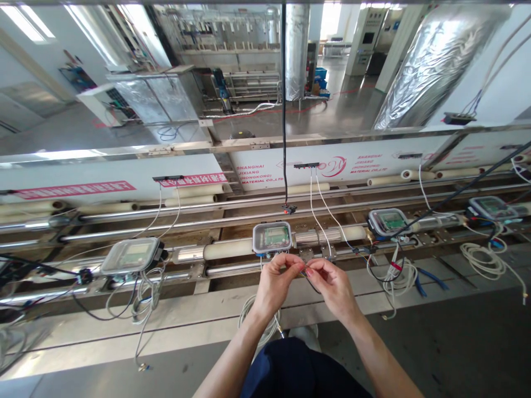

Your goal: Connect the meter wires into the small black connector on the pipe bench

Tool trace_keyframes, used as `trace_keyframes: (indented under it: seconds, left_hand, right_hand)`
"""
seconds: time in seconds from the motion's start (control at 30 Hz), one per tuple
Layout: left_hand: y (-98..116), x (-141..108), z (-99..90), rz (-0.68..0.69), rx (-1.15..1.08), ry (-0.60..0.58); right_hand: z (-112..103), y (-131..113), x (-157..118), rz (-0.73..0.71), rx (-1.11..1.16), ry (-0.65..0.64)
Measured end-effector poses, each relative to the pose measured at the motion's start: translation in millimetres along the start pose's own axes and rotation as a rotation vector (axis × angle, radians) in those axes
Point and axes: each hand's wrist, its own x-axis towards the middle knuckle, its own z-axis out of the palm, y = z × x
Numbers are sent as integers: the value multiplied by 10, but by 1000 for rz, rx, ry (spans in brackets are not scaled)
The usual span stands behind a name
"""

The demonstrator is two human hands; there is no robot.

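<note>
In front of the clear-lidded meter box [272,237], both my hands meet fingertip to fingertip. My left hand [277,281] is closed in a pinch, and my right hand [333,284] pinches beside it, thumb against forefinger. A thin wire [312,284] runs between them, dark where it hangs below the fingers; its ends are hidden by my fingertips. Below my left wrist lies a coil of pale cable [248,310]. Two white leads [316,210] drop from a black terminal strip [306,166] behind to the pipe rail.
More clear-lidded boxes sit along the rail, at left [131,254] and right [389,221]. Coiled pale cables [400,276] and blue-handled pliers [431,281] lie on the metal ledge at right. A black cable [284,110] hangs down with its connector above the rail.
</note>
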Motion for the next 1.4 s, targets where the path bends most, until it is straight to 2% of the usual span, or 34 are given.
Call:
trace_keyframes:
  seconds: [0.13,0.33,0.43,0.5,0.67,0.77,0.87,0.97,1.07,1.13,1.27,1.4]
  left_hand:
    - [29,7,34,5,-17,-23]
    - [8,12,44,19,94,-12]
    - [-6,37,27,84,159,-35]
    - [-16,106,-1,192,253,-10]
    - [-27,542,-105,624,574,284]
    - [-23,877,-134,716,834,224]
    - [-22,1111,-117,631,887,128]
    - [-31,1162,-84,545,810,110]
    - [-40,1031,-50,521,739,98]
    - [-42,881,-24,460,544,66]
    - [-47,562,10,242,-137,-84]
    - [-67,331,-13,180,-339,-160]
  right_hand:
    - [7,28,12,55,151,-3]
    - [-57,68,-1,85,82,-114]
    - [-79,48,10,88,64,-108]
    - [-89,24,29,82,55,-78]
    - [-121,-22,94,41,42,38]
    - [-143,-48,124,24,38,101]
    - [-174,-89,140,15,35,137]
    - [-214,-137,142,8,34,160]
    - [-239,-183,130,2,41,175]
    - [-237,-214,114,-7,53,178]
    - [-194,-291,72,-27,39,160]
    - [-154,-357,23,-71,-21,150]
